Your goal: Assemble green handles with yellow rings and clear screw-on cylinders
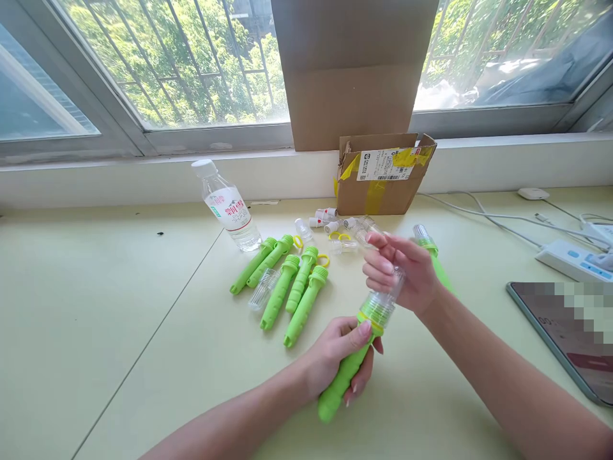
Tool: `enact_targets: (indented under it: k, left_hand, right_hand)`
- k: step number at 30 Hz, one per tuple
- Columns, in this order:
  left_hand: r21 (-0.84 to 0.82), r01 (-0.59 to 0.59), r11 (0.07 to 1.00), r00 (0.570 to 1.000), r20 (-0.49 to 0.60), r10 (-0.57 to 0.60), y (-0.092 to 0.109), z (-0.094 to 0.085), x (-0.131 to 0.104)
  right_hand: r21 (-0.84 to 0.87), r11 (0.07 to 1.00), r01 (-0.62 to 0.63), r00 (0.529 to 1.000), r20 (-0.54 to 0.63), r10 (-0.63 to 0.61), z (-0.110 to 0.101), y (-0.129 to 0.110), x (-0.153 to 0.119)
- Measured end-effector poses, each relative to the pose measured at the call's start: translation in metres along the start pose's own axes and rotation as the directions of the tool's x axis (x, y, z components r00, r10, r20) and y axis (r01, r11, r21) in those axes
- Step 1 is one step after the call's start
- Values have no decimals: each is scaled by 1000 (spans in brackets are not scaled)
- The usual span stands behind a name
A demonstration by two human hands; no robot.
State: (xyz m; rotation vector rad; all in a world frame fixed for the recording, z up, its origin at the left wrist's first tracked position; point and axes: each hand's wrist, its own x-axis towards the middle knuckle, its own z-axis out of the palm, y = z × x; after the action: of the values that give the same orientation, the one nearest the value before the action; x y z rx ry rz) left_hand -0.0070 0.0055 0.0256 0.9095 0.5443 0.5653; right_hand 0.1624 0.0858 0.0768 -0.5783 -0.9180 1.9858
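My left hand (342, 358) is wrapped round a green ribbed handle (341, 386), which tilts up to the right. A clear plastic cap (378, 305) sits on the handle's threaded top, with a yellow ring (371, 321) just beneath it. My right hand (400, 271) is at the cap's upper end, its fingers curled around the clear part. Several more green handles (305, 306) lie to the left, and a clear cap (263, 291) rests among them. Behind my right hand lies another green handle with a clear top (426, 243).
A water bottle (232, 207) stands at the back left. Small white pieces (330, 223), clear caps and yellow rings (323, 260) lie before a cardboard box (383, 182). At the right are a phone (565, 345), cables and a power strip (572, 259).
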Motion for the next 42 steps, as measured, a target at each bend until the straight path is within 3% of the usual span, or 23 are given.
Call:
enact_targets:
  k: [2,4,6,8,10,13,16,18,20,22,24,26,28,30,32,35,39,42]
  left_hand:
    - [16,7,1000,999,-33,-6,-1,2,0]
    - [91,23,996,991,-134,-10,-3,6,1]
    - [175,41,984,972,-236,2,-5,11,2]
    - [215,34,976,961,-276,28,-5,15,1]
    - [123,5,992,974,-224,23,-4,16,-1]
    - [-197,45,979,999,13,-43,-1,15,-5]
    - [-304,100,948,987,148,-56,-2,14,-7]
    - [-227,65,972,995,85,-47,-5,16,-6]
    - [-82,22,996,996,-81,-29,-10,22,-4]
    - [45,18,999,967,-255,-6,-14,28,-3]
    - [42,28,999,949,-316,-14,-16,33,-4]
    - [-107,8,994,971,-236,-33,-14,33,-7]
    - [-306,56,950,997,-30,-69,-10,29,-10]
    - [-397,175,901,977,184,-108,-7,24,-12]
    - [-360,163,919,974,205,-92,-5,21,-12]
    - [-136,47,990,999,-11,-49,-9,22,-8]
    - [182,43,982,944,-328,20,-16,31,-6]
    - [275,7,961,917,-385,104,-18,34,-7]
  right_hand:
    - [58,998,-17,999,-42,20,2,4,2]
    - [102,994,-46,982,-180,64,8,6,5]
    - [109,992,-59,926,-364,96,15,6,6]
    - [87,995,-51,880,-468,86,21,4,5]
    - [87,996,-20,909,-413,54,24,2,2]
    - [208,978,16,988,-152,16,22,2,-1]
    - [284,958,-29,998,61,12,16,5,-1]
    - [251,966,-52,998,47,42,16,8,0]
    - [204,978,-50,989,-128,77,19,11,1]
    - [170,984,-62,936,-333,116,22,13,3]
    - [165,982,-95,908,-389,153,25,15,4]
    - [183,979,-86,950,-280,136,23,15,4]
    - [225,974,-36,993,-105,61,19,14,2]
    - [261,965,-11,999,43,-1,14,13,0]
    - [255,967,-24,994,112,-5,11,12,-1]
    - [211,976,-42,999,-3,44,15,13,0]
    - [134,988,-72,941,-318,112,32,15,1]
    - [49,997,-64,917,-392,78,43,12,-4]
